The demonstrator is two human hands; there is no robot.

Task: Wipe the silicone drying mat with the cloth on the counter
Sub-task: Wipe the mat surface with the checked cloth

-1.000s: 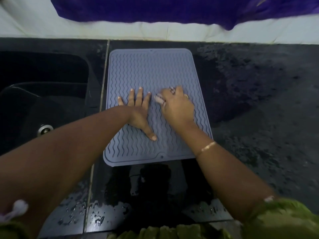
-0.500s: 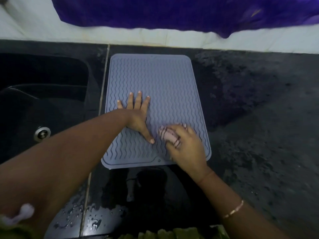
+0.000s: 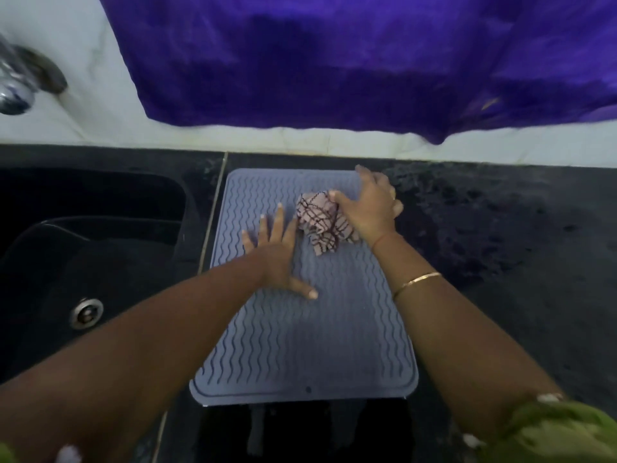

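Silicone drying mat (image 3: 300, 335) beside black sink (image 3: 90, 228), pinned by left hand (image 3: 277, 255), fingers spread flat. Checked cloth (image 3: 320, 222) bunched under right hand (image 3: 370, 205), fingers clenched, at mat's far end. Wiping underway, probably unfinished.

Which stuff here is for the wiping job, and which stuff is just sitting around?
For the job:
- grey mat
- checked cloth, bunched under the right hand
- left hand, pressed flat on the mat

Just there:
- black sink with its drain
- tap
- purple fabric hanging on the wall
- black counter
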